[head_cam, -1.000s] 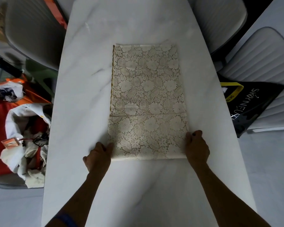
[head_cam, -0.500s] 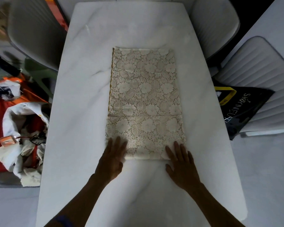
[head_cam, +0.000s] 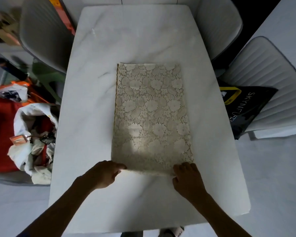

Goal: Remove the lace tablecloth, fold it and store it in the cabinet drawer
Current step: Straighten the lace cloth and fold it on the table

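The cream lace tablecloth (head_cam: 150,113) lies folded into a long rectangle on the white marble table (head_cam: 92,117), its floral pattern facing up. My left hand (head_cam: 102,175) pinches the near left corner of the cloth between thumb and fingers. At the near right corner my right hand (head_cam: 188,178) curls its fingers over the edge of the cloth. The near edge between the two hands is slightly raised off the tabletop. No cabinet or drawer is in view.
Grey chairs (head_cam: 43,33) stand at the left and right (head_cam: 270,79) of the table. A black bag with lettering (head_cam: 243,106) lies on the right chair. On the floor to the left sits a white bag of clutter (head_cam: 32,142) beside red fabric (head_cam: 0,127).
Both hands went from lying flat on the cloth's near end to gripping its near corners. The near edge has lifted a little. The view has pulled back from the table.
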